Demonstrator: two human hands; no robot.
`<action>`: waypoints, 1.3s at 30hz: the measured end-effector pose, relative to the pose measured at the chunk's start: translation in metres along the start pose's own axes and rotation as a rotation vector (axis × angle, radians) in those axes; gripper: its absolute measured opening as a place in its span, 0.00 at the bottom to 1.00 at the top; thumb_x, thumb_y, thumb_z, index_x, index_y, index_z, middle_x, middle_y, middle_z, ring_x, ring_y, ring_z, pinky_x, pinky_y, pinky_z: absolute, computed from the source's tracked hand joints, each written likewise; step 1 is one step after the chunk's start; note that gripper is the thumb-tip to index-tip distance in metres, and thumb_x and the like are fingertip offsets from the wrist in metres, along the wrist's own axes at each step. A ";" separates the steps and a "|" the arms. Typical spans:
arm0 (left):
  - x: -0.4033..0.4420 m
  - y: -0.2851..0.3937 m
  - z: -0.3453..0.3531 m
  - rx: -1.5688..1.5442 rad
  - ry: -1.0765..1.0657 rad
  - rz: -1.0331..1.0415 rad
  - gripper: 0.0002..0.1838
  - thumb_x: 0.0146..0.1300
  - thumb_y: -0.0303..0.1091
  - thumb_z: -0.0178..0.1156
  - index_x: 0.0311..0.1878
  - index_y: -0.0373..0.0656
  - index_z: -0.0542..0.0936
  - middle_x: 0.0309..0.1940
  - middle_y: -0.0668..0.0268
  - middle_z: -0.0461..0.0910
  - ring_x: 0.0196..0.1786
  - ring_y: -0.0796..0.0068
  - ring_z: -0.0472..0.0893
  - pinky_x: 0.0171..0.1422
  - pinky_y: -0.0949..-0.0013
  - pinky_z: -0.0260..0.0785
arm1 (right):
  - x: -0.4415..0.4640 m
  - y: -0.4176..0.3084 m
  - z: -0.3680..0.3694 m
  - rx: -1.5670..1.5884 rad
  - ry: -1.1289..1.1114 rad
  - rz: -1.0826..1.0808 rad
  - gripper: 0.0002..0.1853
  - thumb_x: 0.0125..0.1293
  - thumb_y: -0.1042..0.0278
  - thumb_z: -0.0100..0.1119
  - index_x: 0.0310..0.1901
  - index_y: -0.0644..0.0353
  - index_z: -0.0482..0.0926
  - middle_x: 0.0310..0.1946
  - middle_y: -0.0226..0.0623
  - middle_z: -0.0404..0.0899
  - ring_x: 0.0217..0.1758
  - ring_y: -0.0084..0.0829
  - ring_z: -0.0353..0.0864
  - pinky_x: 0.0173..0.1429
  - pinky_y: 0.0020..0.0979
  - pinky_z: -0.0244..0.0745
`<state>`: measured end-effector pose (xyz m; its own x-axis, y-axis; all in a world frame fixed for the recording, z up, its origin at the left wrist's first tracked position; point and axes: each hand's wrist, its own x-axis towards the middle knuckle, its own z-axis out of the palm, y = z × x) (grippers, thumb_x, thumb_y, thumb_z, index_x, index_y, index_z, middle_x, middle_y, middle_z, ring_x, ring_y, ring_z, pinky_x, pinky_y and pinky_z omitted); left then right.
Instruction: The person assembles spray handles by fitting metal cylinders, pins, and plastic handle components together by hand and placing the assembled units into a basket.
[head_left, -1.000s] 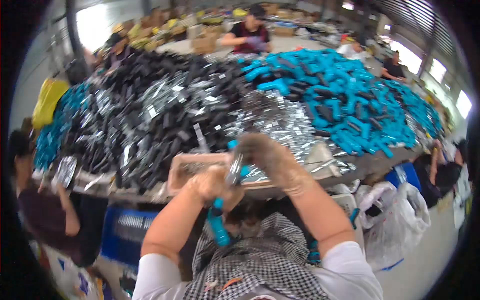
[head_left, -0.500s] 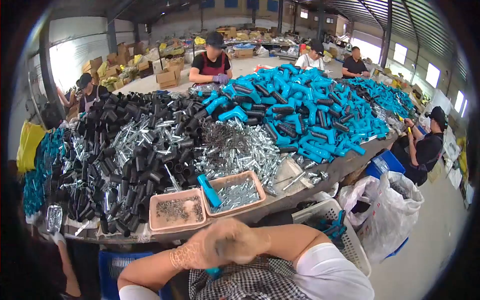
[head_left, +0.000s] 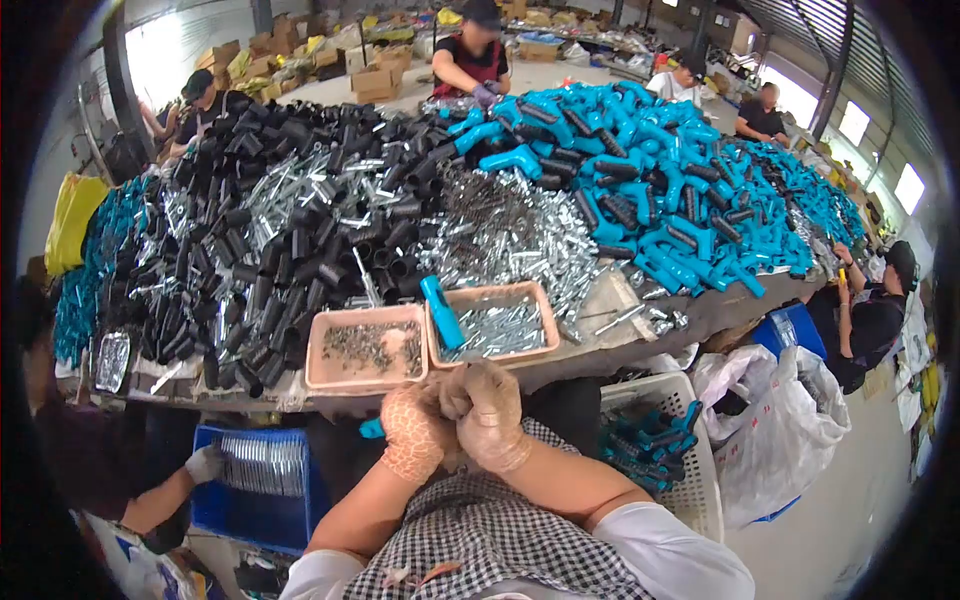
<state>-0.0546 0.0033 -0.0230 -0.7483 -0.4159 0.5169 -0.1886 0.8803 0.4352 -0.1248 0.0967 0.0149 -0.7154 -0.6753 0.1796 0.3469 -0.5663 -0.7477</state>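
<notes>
Steel beams and stacked boxes (head_left: 375,82) fill the back of the bright hall. At the near edge of the bench (head_left: 690,325), the two gloved hands meet, touching, below the trays. Beside the left hand (head_left: 414,432) a teal piece (head_left: 371,428) pokes out; the fingers are curled in and seem to grip it, though most of it is hidden. The right hand (head_left: 488,412) is bunched, fingers folded; whether anything is inside, I cannot tell.

Judging by its gloss, the teal piece should be stiff plastic, light and hard to break, but slick against a glove. It would sit best wrapped in the palm around its middle, leaving the ends free; small metal bits would need a fingertip pinch.

Just ahead stand a tray of small parts (head_left: 365,384) and a tray of rods (head_left: 551,318), with a teal tube (head_left: 441,313) tilted across the latter's left side. Behind them, black sleeves (head_left: 270,300), loose rods (head_left: 540,240) and teal handles (head_left: 650,150) are heaped. At the right, a white basket (head_left: 708,500) stands below the bench.
</notes>
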 end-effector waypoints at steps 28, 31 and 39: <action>0.043 0.018 -0.023 -0.731 -0.914 0.101 0.22 0.42 0.34 0.75 0.42 0.36 0.84 0.39 0.50 0.84 0.42 0.54 0.85 0.47 0.57 0.76 | -0.003 -0.126 -0.022 -1.087 -0.689 -0.300 0.19 0.56 0.52 0.69 0.37 0.60 0.80 0.33 0.46 0.83 0.38 0.53 0.83 0.40 0.47 0.78; 0.043 0.050 -0.027 -0.212 -0.744 0.167 0.18 0.43 0.40 0.76 0.35 0.37 0.87 0.26 0.49 0.84 0.33 0.52 0.87 0.39 0.57 0.77 | -0.013 -0.125 -0.062 -1.381 -0.552 -0.160 0.19 0.63 0.49 0.64 0.34 0.60 0.80 0.30 0.48 0.83 0.33 0.54 0.84 0.37 0.51 0.78; 0.044 0.066 0.044 -0.510 -1.317 0.133 0.18 0.50 0.46 0.75 0.29 0.38 0.85 0.25 0.50 0.82 0.30 0.48 0.83 0.36 0.52 0.73 | -0.045 -0.155 -0.140 -1.268 -0.748 -0.354 0.08 0.58 0.68 0.65 0.37 0.60 0.82 0.36 0.45 0.81 0.45 0.50 0.83 0.47 0.48 0.78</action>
<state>-0.1279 0.0533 -0.0046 -0.8321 0.4248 -0.3567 -0.0365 0.5998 0.7994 -0.2316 0.2808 0.0336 -0.0481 -0.8943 0.4449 -0.7879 -0.2398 -0.5672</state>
